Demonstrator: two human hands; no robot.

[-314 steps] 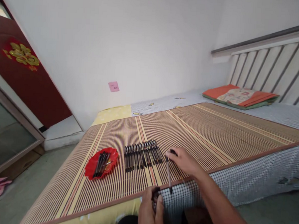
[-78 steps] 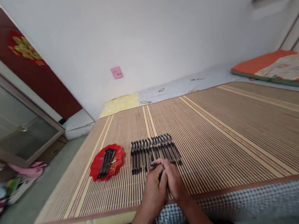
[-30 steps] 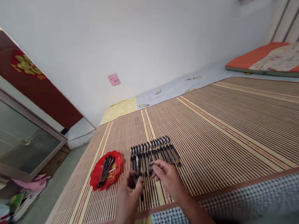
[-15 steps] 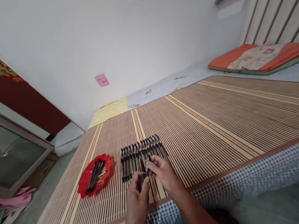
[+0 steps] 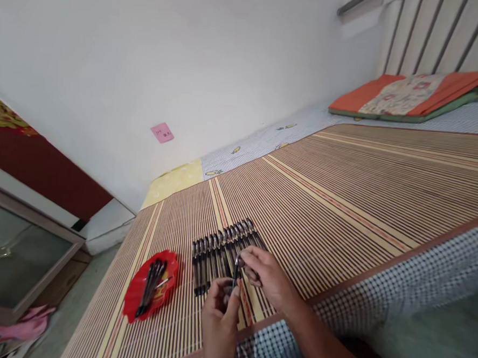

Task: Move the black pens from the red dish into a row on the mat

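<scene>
My left hand [image 5: 223, 310] pinches a dark pen [image 5: 236, 273] between thumb and fingers, holding it nearly upright. At its upper end, my right hand [image 5: 266, 275] has its fingers closed; a silvery part shows beside the fingertips. Just beyond both hands, several black pens [image 5: 214, 250] lie side by side in a row on the striped mat [image 5: 321, 216]. My right hand covers the near part of the row's right side. To the left, a red scalloped plate [image 5: 133, 291] holds more dark pens [image 5: 151, 287] and a thin pale stick-like piece.
Beneath the mat is a bed with a checked sheet [image 5: 382, 285] along its near edge. A folded orange and floral quilt [image 5: 414, 98] lies at the far right. A white wall [image 5: 230, 65] with a pink note [image 5: 162, 132] rises behind. A glass-panelled cabinet [image 5: 15, 257] stands left.
My right fingers have shifted to the pen's upper end, showing more of the pen between my hands. My left hand keeps its hold. The row and plate look the same.
</scene>
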